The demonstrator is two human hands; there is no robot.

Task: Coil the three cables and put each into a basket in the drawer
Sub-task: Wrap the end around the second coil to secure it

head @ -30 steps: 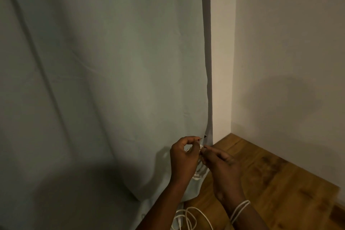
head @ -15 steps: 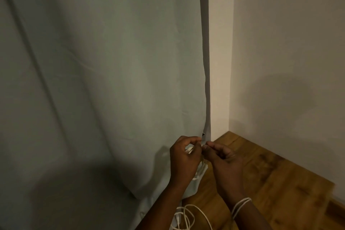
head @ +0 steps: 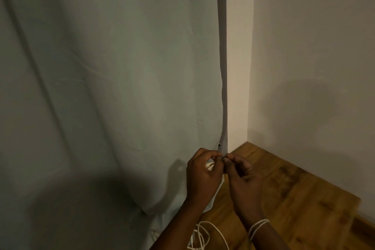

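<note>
My left hand point(head: 203, 174) holds a small bundle of white cable point(head: 210, 166) in its curled fingers, in front of the curtain's lower edge. My right hand point(head: 241, 176) meets it fingertip to fingertip and pinches the cable's end between thumb and forefinger. White cable loops point(head: 258, 226) wrap round my right wrist. More loose white cable point(head: 203, 235) lies tangled on the floor below my forearms. No drawer or basket is in view.
A pale grey-green curtain point(head: 113, 87) hangs across the left and middle, bunching at the floor. A white wall corner point(head: 239, 67) and plain wall point(head: 314, 57) stand at the right. Wooden floor point(head: 294, 199) fills the lower right.
Both hands have sunk slightly and drawn closer together. My right forefinger, stretched out before, is now curled in a pinch at the cable.
</note>
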